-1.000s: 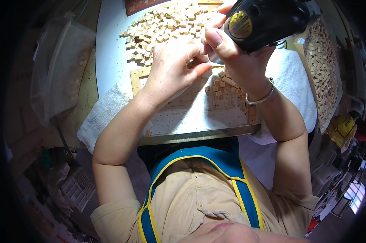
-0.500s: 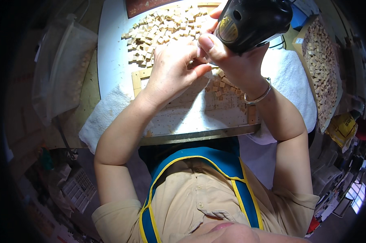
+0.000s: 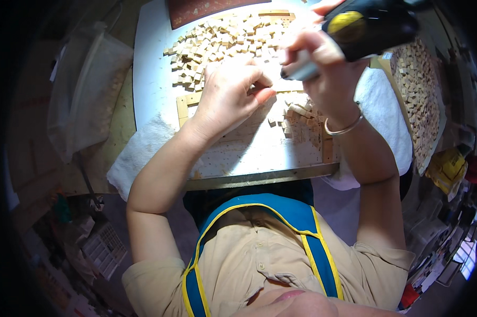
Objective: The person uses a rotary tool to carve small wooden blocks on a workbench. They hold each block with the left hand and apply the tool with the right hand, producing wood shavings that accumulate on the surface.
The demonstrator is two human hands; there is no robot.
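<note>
My right hand [image 3: 328, 74] is wrapped round a black hand-held power tool [image 3: 378, 26] with a yellow round patch and a pale, dark-ended nose that points left; its exact kind is unclear. To the left, my left hand [image 3: 230, 92] has thumb and fingers brought together in a pinch above the white board [image 3: 286, 150]. Whatever it pinches, if anything, is too small to make out. A pile of small wooden cubes [image 3: 217, 39] lies just beyond my left hand. A smaller cluster of cubes [image 3: 300, 113] sits between and below the hands. Bright light falls on the work spot.
A wooden strip frame [image 3: 183, 108] edges the board. White towels [image 3: 381, 111] drape both sides. At the right stands a box of many wooden cubes [image 3: 415, 84], at the left a translucent plastic bag [image 3: 93, 90]. A reddish board [image 3: 207, 9] lies at the far edge.
My right hand and the black tool have moved to the right, away from my left hand, and are blurred. The tool's nose now shows. My left hand keeps its pinch.
</note>
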